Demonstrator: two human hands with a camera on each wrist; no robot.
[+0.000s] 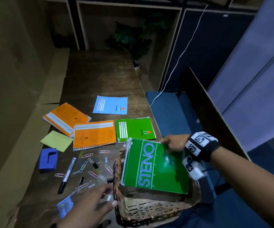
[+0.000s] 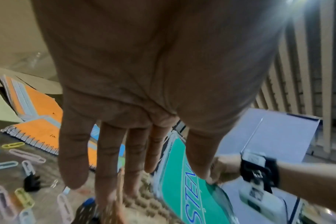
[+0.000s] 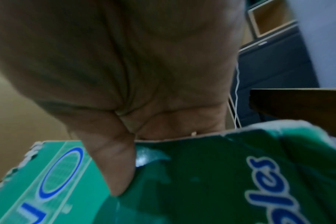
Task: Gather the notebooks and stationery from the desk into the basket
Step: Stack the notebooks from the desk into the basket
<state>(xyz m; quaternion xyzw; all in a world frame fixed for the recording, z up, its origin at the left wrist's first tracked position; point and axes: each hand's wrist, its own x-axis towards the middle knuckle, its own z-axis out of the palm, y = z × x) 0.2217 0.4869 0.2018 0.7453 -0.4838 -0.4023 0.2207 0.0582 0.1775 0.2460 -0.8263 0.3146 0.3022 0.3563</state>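
Observation:
My right hand [image 1: 172,143] pinches the far edge of a green STENO notebook [image 1: 156,167], held tilted over the wicker basket [image 1: 149,209] at the desk's near right corner. In the right wrist view the thumb [image 3: 113,163] lies on the green STENO notebook [image 3: 201,181]. My left hand [image 1: 98,201] hovers with straight fingers beside the basket's left rim, holding nothing; in the left wrist view its fingers [image 2: 109,159] point down over the basket [image 2: 140,201]. On the desk lie two orange notebooks [image 1: 94,134] [image 1: 66,118], a green spiral notebook [image 1: 135,129] and a light blue one [image 1: 110,105].
Several paper clips [image 1: 91,168] and binder clips [image 1: 96,165] are scattered left of the basket, with a pen [image 1: 67,174], a blue hole punch [image 1: 48,159], a yellow-green sticky pad [image 1: 56,140] and a small blue card [image 1: 64,206]. A blue chair [image 1: 169,112] stands right of the desk.

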